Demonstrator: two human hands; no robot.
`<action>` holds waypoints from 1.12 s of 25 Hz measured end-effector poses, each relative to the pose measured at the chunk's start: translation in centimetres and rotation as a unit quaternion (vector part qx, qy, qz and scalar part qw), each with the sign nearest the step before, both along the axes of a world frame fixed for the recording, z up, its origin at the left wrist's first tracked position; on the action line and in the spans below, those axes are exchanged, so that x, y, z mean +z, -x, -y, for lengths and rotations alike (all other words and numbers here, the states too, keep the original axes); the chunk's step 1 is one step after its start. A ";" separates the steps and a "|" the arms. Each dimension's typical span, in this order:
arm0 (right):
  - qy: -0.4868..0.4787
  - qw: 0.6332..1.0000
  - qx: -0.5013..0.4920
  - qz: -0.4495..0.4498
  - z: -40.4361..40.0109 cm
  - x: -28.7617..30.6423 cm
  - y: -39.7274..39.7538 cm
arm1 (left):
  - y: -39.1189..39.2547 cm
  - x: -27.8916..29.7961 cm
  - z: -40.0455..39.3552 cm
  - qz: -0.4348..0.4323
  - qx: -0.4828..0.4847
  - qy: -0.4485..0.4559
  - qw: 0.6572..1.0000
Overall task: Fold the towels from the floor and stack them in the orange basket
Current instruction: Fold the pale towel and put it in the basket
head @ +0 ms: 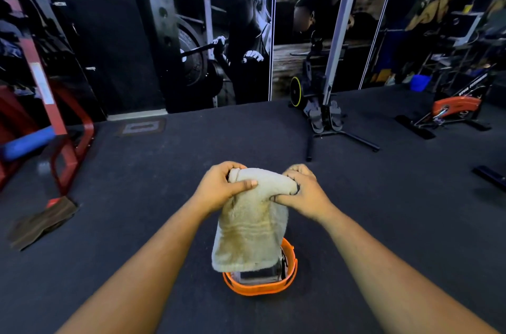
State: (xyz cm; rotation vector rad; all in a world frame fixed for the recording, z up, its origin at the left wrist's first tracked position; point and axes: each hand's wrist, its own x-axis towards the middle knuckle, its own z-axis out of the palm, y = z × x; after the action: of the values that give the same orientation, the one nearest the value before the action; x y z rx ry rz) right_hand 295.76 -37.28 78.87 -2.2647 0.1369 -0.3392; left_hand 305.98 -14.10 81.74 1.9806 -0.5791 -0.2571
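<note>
Both hands are holding the cream towel above the orange basket: the left hand and the right hand fingers are grasping its top edge.

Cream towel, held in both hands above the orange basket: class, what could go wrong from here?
1. The cream towel hangs loosely from the left hand and right hand, so its fold may come undone on the way down.
2. Its lower edge drapes past the orange basket rim, so it might catch there.
3. The brown towel on the floor could be overlooked.
</note>
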 end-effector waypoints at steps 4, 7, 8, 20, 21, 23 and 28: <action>-0.230 0.972 0.037 -0.017 -0.8 0.3 -0.1 | 0.2 0.1 -0.3 0.101 0.047 -0.073 0.991; -0.226 0.970 0.087 -0.037 -1.1 0.5 -0.7 | 0.0 1.7 0.2 0.096 -0.085 -0.150 0.980; -0.224 0.968 0.099 -0.047 -1.0 0.5 -0.9 | 0.0 2.0 0.8 0.079 -0.123 -0.185 0.972; -0.331 0.907 -0.236 -0.108 -1.3 -11.3 3.6 | 2.8 -4.3 6.7 -0.193 0.100 -0.005 0.976; -0.403 0.870 -0.245 -0.140 -0.7 -11.9 3.4 | 3.2 -4.3 7.5 -0.210 0.104 0.024 0.972; -0.530 0.791 -0.241 -0.189 1.0 -12.5 2.8 | 3.7 -4.4 9.0 -0.265 0.103 0.092 0.954; -0.737 0.646 -0.090 -0.178 4.6 -13.8 2.3 | 2.8 -6.6 9.5 -0.362 0.131 0.172 0.907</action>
State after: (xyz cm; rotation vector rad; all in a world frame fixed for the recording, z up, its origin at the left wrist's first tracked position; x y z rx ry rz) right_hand 293.50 -41.86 65.10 -0.6130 0.5954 0.1568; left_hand 303.18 -23.61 75.12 1.4475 0.1218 -0.6375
